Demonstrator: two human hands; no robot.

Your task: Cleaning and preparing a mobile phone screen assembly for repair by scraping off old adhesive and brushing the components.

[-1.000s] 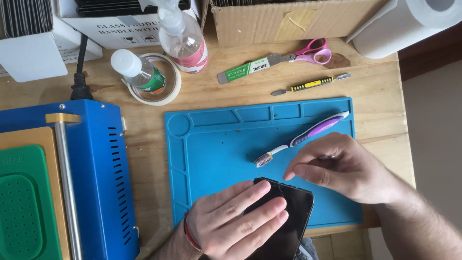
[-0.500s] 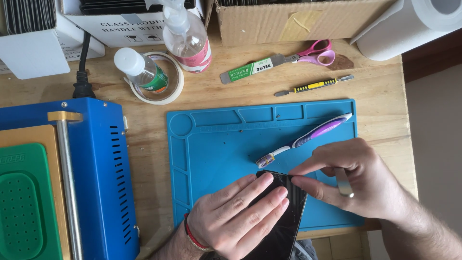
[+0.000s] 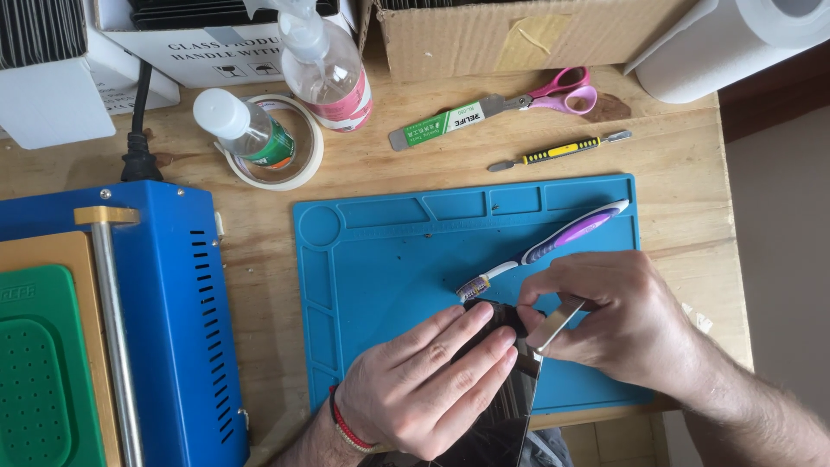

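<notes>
On the near edge of the blue mat [image 3: 389,259], left hand [image 3: 424,380] pressed flat on a dark phone screen [image 3: 506,406], fingers spread, gripping nothing; right hand [image 3: 622,320] just beside it, fingers pinched on a thin metal blade [image 3: 553,327] touching the screen's top edge; toothbrush [image 3: 553,245] lying just beyond on the mat

We press our left hand [image 3: 428,380] flat on a dark phone [image 3: 501,406] over the blue mat [image 3: 389,259], while our right hand [image 3: 614,316] pinches a thin metal blade [image 3: 553,327] at its top edge, beside a toothbrush [image 3: 545,246].
</notes>
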